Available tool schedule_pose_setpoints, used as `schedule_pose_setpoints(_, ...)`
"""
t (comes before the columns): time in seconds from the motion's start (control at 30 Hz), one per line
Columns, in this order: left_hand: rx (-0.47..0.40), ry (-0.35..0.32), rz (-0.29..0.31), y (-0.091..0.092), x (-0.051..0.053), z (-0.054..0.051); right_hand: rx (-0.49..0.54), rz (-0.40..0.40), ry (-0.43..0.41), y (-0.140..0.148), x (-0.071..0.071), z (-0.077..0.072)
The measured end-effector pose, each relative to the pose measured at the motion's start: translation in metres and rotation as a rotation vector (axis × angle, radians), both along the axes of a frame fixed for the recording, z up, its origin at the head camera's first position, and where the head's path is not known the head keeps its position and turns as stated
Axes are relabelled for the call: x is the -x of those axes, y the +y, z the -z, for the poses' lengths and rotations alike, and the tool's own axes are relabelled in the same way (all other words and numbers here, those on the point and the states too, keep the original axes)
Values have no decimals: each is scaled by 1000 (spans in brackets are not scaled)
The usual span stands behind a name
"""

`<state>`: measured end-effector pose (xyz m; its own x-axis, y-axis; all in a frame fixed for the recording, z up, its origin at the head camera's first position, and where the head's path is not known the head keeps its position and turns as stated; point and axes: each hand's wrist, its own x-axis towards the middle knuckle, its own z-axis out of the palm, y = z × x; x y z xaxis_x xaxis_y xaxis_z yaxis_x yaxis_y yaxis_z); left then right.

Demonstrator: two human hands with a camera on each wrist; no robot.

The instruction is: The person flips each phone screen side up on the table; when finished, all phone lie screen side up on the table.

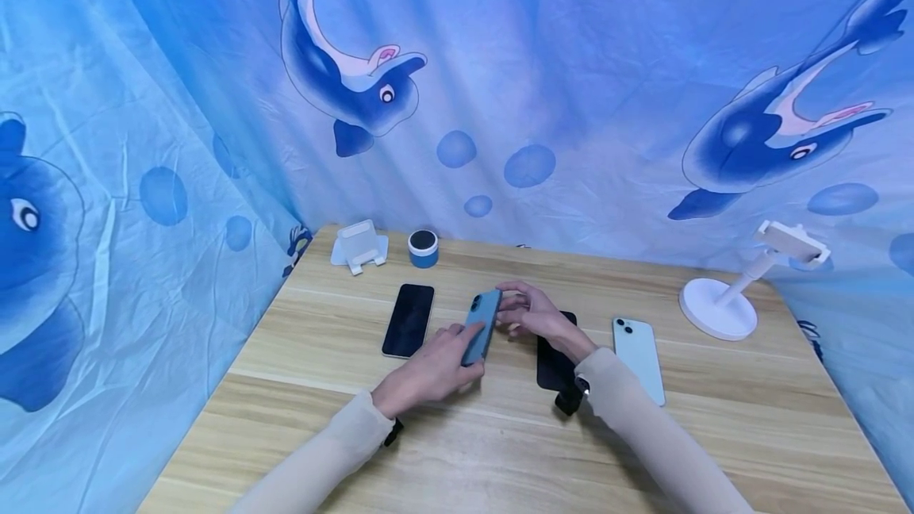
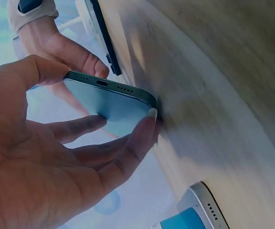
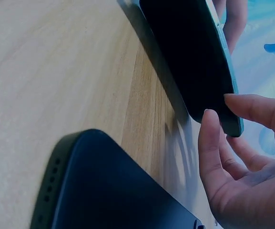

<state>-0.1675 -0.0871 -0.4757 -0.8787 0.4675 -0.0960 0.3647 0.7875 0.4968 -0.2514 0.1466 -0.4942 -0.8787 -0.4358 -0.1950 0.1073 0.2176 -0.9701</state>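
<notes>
A blue phone [image 1: 487, 309] is tipped up on the table between both hands, its camera side toward the left and its dark screen [image 3: 180, 52] toward the right hand. My left hand [image 1: 435, 367] grips its near end, thumb on the edge by the charging port and fingers along the blue back [image 2: 92, 98]. At the far end my right hand [image 1: 535, 316] holds a corner, with fingertips at the edge and the screen side. Below the right wrist lies a black phone [image 1: 553, 363], partly covered by it. Left of the left hand lies a dark-screened phone [image 1: 408, 321].
A pale blue phone [image 1: 639, 355] lies back up beside the right forearm. Along the table's rear stand a white folding phone stand [image 1: 359, 244] and a small blue-and-white cylinder [image 1: 423, 251]. A round-based white phone holder [image 1: 717, 308] is at the right. A dolphin-print curtain [image 1: 571, 86] hangs behind.
</notes>
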Motion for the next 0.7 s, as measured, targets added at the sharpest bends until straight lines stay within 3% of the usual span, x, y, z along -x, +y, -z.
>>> schedule_pose_setpoints(0.7, -230, -17, -16, -8, 5, -6, -27, 6, -19, -11, 3, 4)
